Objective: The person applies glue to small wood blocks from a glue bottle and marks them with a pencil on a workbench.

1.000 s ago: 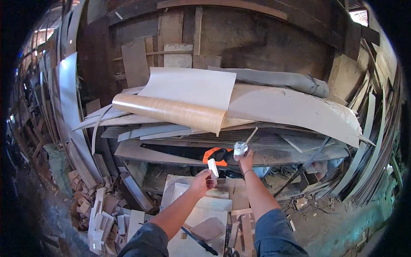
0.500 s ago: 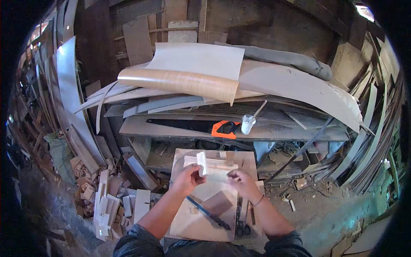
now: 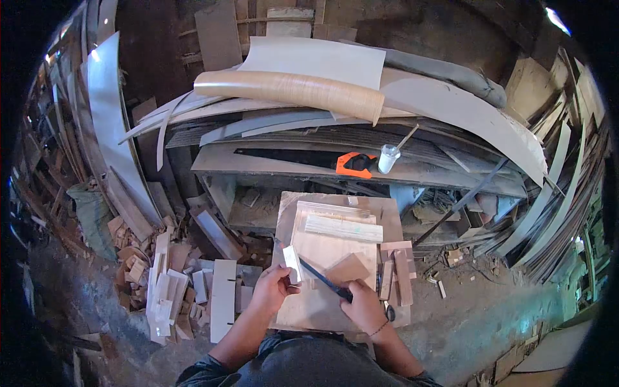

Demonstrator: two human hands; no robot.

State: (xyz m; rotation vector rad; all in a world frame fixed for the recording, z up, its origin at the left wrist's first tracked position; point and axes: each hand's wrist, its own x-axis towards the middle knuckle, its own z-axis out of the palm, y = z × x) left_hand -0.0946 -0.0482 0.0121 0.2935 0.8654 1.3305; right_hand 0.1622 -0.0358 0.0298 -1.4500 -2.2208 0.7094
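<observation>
My left hand (image 3: 269, 293) pinches a small pale wooden block (image 3: 292, 263) between thumb and fingers, holding it upright over the left part of the work board (image 3: 300, 313). Wrapped round the dark handle of a slim, long file (image 3: 320, 276), my right hand (image 3: 366, 311) is low on the right side of the board. The file slants up and left, and its far part passes behind the block. A brown rectangular piece (image 3: 348, 267) lies beside the file. Beyond the hands is a stack of pale wood strips (image 3: 342, 227). Scissors (image 3: 389, 313) are partly hidden by my right hand.
On the bench behind are an orange-handled handsaw (image 3: 354, 164) and a white cup (image 3: 389, 158) with a stick in it. Sheets and a rolled veneer (image 3: 290, 87) lie above. Wood offcuts (image 3: 167, 290) are heaped at left, and brown strips (image 3: 403, 277) sit at the board's right edge.
My right hand has come down and taken the file by its handle from the board. My left hand, still holding the block, is lower in view. The view has tilted downward.
</observation>
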